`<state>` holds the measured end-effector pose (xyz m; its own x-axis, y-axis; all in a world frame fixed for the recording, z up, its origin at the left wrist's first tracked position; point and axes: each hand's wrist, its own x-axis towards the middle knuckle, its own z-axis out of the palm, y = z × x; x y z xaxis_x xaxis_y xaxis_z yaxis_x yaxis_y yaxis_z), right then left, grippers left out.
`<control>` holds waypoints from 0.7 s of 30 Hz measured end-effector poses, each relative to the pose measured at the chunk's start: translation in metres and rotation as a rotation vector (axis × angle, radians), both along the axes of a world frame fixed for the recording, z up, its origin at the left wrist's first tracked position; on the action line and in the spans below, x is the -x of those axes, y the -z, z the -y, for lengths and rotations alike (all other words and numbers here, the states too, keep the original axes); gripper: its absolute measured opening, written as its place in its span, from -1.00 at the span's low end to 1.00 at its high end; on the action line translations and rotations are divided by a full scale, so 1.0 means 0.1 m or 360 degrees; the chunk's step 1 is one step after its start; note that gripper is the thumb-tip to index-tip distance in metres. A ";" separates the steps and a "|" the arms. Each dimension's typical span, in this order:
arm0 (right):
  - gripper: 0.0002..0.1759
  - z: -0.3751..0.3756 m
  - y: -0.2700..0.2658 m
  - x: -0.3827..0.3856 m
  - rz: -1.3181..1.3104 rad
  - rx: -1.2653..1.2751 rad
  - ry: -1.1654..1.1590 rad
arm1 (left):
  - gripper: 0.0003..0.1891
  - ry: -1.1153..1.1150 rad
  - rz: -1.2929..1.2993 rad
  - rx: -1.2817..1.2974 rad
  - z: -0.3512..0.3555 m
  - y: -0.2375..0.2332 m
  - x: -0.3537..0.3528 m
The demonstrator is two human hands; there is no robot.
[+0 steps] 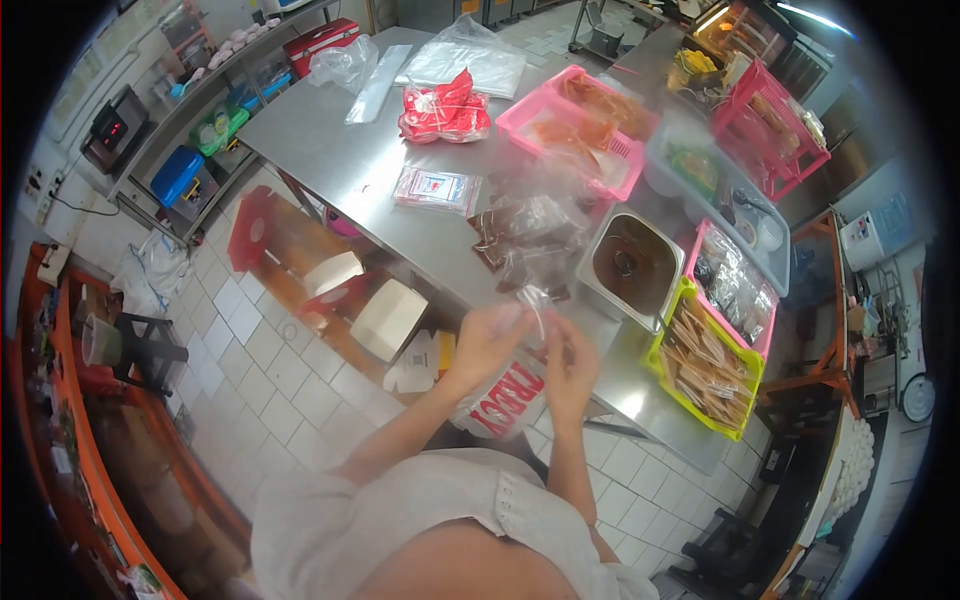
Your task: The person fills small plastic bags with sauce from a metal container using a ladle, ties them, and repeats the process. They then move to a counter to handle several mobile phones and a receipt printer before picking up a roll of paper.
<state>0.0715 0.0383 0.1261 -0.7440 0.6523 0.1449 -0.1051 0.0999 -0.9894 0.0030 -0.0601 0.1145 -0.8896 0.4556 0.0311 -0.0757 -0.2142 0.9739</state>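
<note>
Head view: the left hand (488, 338) pinches one edge of a clear plastic bag (532, 250), held just above the near edge of the steel table (340, 150). The right hand (572, 365) pinches the other edge. The thin film looks slippery, so a loosened pinch could drop the bag toward the sauce pan (633, 262).
</note>
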 end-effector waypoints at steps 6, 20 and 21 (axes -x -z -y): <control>-0.78 -0.17 -0.14 -0.10 -0.0041 -0.0962 -0.0146 | -0.90 0.0171 -0.0427 0.0210 0.09 0.03 0.05; -0.87 -0.29 -0.14 -0.15 0.0199 -0.1115 -0.0334 | -0.71 0.0532 -0.1450 0.0798 0.05 0.03 0.11; -0.87 -0.28 -0.09 -0.12 0.0199 -0.1112 -0.0338 | -0.70 0.0449 -0.1520 0.0836 0.02 0.06 0.12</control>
<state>0.0831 0.0664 0.1348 -0.8820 0.2795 0.3793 -0.0827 0.7008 -0.7086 -0.0086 -0.0618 0.1081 -0.4672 0.7939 0.3891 0.7682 0.1466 0.6232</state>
